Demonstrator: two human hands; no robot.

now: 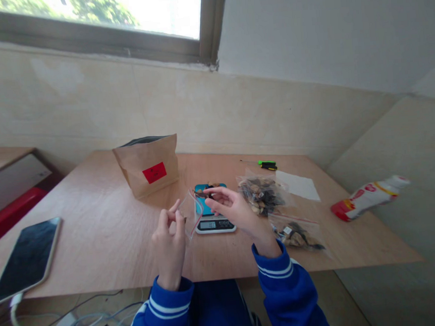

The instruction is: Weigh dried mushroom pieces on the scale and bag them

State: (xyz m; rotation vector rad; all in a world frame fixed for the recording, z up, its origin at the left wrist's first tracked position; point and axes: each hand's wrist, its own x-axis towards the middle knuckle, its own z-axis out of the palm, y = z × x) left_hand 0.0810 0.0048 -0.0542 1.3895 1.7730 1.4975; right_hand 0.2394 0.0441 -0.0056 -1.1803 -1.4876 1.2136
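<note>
One wide wooden table (95, 231) is carrying everything I am watching. A brown paper bag (148, 165) is standing open at the back, and a phone (26, 258) is lying at the left edge. Two filled bags (262, 194) are resting to the right of the scale (214, 224).

Just above the scale, my left hand (169, 241) is pinching one edge of a small zip bag (191, 212) and holding it up, tilted, with its mouth towards the right. My right hand (231, 206) is hovering over the blue platform with its fingers half curled. As far as I can tell, it is pinching dark pieces (204, 192) right at that mouth.

I am judging this as the filling step. The next move is calling for the mouth held wide and a steady, narrow pinch, so that nothing is dropping beside the platform.
</note>
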